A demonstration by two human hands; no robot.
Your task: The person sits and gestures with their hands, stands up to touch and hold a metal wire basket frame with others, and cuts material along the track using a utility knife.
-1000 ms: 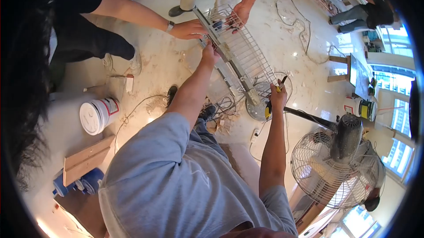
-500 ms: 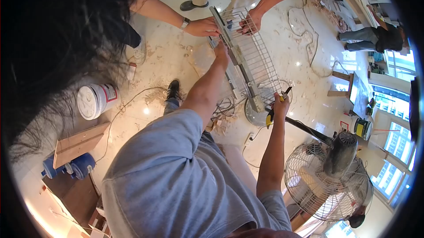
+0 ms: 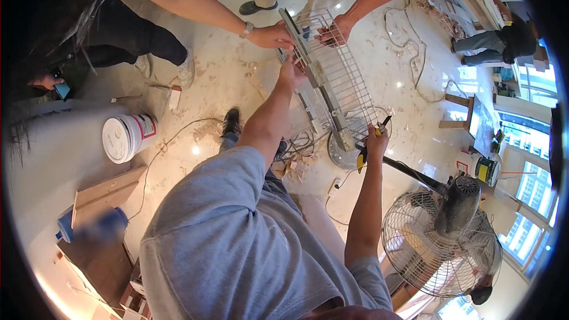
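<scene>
A wire rack point(image 3: 347, 77) with long metal rails point(image 3: 320, 80) along its side is held up at a slant above the floor. My left hand point(image 3: 291, 73) is closed at the rail's upper part, its fingers partly hidden. Yellow-and-black pliers point(image 3: 363, 158) are gripped in my right hand point(image 3: 377, 141), which is beside the rack's lower end; whether it also holds the wire is unclear. A co-worker's hand point(image 3: 271, 36) with a watch rests on the rail's top end. Another person's hand point(image 3: 335, 30) grasps the rack's upper wires.
A standing fan point(image 3: 441, 243) stands close at my right, its black pole reaching toward the rack. Cables and debris lie on the floor point(image 3: 231, 77). To the left are a white bucket point(image 3: 121, 137) and a wooden board point(image 3: 109, 194). Another person point(image 3: 504, 44) works at far right.
The dark hair at the left has moved away, uncovering a co-worker's arm and legs and another hand with a phone. My left hand has shifted slightly left on the rail; the rack is nearly still.
</scene>
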